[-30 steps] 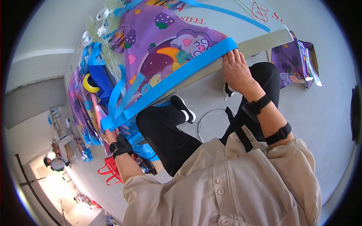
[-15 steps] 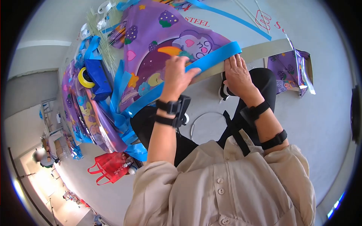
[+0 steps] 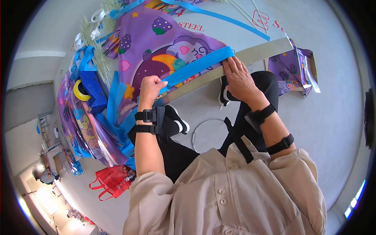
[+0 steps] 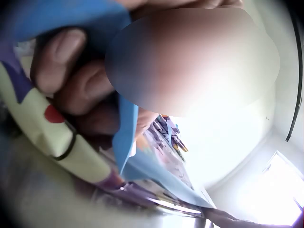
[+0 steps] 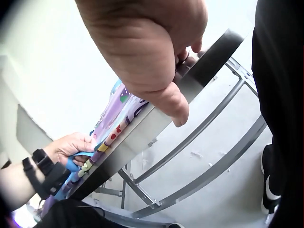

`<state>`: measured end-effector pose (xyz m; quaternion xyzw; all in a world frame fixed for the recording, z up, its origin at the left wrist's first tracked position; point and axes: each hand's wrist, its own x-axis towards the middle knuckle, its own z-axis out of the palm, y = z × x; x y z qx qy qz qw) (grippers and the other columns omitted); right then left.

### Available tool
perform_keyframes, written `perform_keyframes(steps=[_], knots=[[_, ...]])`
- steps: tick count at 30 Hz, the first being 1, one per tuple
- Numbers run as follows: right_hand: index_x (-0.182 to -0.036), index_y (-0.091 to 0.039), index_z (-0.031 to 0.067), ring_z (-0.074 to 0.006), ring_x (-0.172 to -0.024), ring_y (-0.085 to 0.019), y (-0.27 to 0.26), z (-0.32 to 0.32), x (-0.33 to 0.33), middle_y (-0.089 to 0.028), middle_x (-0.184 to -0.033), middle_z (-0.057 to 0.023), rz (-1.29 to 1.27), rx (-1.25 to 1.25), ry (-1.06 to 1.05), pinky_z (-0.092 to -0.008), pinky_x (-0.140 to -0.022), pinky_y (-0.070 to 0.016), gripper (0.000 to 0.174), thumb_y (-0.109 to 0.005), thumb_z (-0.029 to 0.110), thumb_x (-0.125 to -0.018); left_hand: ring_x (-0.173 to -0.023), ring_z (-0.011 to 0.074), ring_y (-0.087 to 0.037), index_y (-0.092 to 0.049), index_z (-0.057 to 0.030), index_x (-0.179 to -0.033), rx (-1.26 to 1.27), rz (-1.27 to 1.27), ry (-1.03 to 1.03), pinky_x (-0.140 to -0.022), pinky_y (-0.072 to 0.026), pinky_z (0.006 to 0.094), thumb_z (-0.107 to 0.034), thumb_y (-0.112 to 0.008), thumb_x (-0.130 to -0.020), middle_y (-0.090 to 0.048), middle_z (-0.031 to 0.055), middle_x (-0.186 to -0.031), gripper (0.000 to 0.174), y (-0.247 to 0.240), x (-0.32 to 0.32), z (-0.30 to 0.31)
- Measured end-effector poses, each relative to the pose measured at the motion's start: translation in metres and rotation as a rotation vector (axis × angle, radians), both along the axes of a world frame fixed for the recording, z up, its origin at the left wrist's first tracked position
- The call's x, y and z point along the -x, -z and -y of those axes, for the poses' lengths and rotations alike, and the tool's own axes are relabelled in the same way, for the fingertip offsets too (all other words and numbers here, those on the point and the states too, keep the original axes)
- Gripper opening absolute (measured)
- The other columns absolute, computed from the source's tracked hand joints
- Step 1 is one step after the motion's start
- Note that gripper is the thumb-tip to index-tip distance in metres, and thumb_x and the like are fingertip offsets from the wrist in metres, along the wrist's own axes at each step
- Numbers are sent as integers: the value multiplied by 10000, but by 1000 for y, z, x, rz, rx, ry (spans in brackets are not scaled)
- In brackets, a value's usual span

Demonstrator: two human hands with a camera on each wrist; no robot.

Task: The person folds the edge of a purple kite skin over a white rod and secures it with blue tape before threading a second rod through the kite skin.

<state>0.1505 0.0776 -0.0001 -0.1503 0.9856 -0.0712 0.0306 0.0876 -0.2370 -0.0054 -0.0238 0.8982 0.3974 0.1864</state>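
Note:
A purple printed sheet (image 3: 145, 31) with cartoon figures lies on the table, and a flat blue strip (image 3: 199, 64) runs along its near edge. My left hand (image 3: 150, 91) pinches the strip partway along, thumb on top. In the left wrist view its curled fingers (image 4: 61, 57) hold the blue strip (image 4: 126, 128) beside the sheet's edge. At the strip's right end, my right hand (image 3: 240, 78) lies with straight fingers pressing at the table edge. The right wrist view shows the right hand (image 5: 147, 57) over that edge, its fingertips partly hidden.
A blue tape dispenser (image 3: 94, 94) with yellow tape stands at the left, beside a stack of printed sheets (image 3: 82, 121). Thin pale rods (image 3: 92, 43) lie behind. A red bag (image 3: 113, 182) is on the floor; a box (image 3: 313, 70) with purple sheets stands right. Another person is far left.
My left hand let go at the strip's far left, swung right over its middle with fingers spread, then moved slightly back left and pinched the strip. The right hand stayed at the strip's right end.

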Motion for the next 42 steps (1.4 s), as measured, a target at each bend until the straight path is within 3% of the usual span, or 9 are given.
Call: perform_keyframes(steps=[7, 10, 12, 16, 20, 23, 25, 27, 42], knots=[[-1253, -471, -26, -356, -1282, -377, -19, -14, 10, -427, -1315, -195, 142, 380, 48, -353, -1037, -375, 575, -661, 30, -713, -552, 224, -558, -612, -35, -669, 202, -112, -17, -567, -439, 364, -203, -770, -689, -585, 101, -593, 232, -5, -10, -11], [-1197, -509, -21, -353, -1266, -396, -33, -7, 15, -441, -1305, -196, 286, 385, 265, -393, -1030, -378, 465, -629, 35, -751, -572, 248, -575, -617, -34, -681, 244, -134, -7, -577, -443, 372, -210, -768, -689, -596, 107, -610, 232, -9, -12, -15], [-1273, -464, -14, -327, -1327, -338, -21, 6, 20, -388, -1387, -195, -267, 474, 106, -435, -1084, -304, 508, -615, 177, -827, -576, 256, -579, -618, -31, -686, 247, -129, -12, -578, -444, 376, -213, -766, -690, -598, 109, -613, 234, -12, -13, -17], [-1444, -277, 23, -298, -1424, -166, 18, 19, 24, -216, -1524, -162, -63, 87, 64, -450, -1160, -92, 818, -549, 525, -859, -564, 233, -562, -627, -21, -710, 197, -149, 29, -570, -439, 355, -217, -761, -695, -580, 105, -602, 238, -7, -13, -10], [-1459, -245, 23, -299, -1429, -153, 20, 16, 24, -197, -1529, -169, -25, 27, 46, -461, -1158, -87, 885, -574, 553, -830, -608, 32, -463, -621, 3, -752, -97, -69, 110, -544, -375, 216, -105, -727, -741, -548, -36, -639, 152, -2, -13, 22], [-1459, -243, 19, -301, -1434, -134, 14, 17, 25, -185, -1532, -171, 20, 10, 48, -460, -1160, -80, 903, -575, 568, -823, -551, 128, -483, -642, -5, -742, -107, -55, 98, -547, -410, 277, -141, -736, -705, -553, 70, -598, 170, -4, -16, 53], [-1461, -234, 18, -302, -1437, -119, 12, 18, 27, -172, -1536, -172, 37, -18, 40, -457, -1161, -76, 919, -575, 581, -818, -545, 135, -496, -635, -9, -718, -144, -6, 46, -544, -414, 287, -134, -755, -688, -554, 59, -591, 176, -4, -18, 65], [-1465, -221, 20, -302, -1439, -111, 11, 18, 28, -160, -1539, -172, 62, -41, 39, -456, -1161, -77, 921, -573, 578, -822, -541, 148, -513, -607, -8, -674, 159, -63, 24, -543, -418, 301, -122, -776, -665, -544, 64, -579, 203, -3, -20, 72], [-1484, -167, 47, -293, -1445, -96, 50, -6, 38, -147, -1551, -149, -88, -19, 231, -525, -1138, -48, 867, -456, 597, -880, -548, 206, -530, -530, -29, -618, 113, -77, -108, -548, -417, 349, -177, -801, -634, -530, 81, -568, 309, 4, -29, 81]])
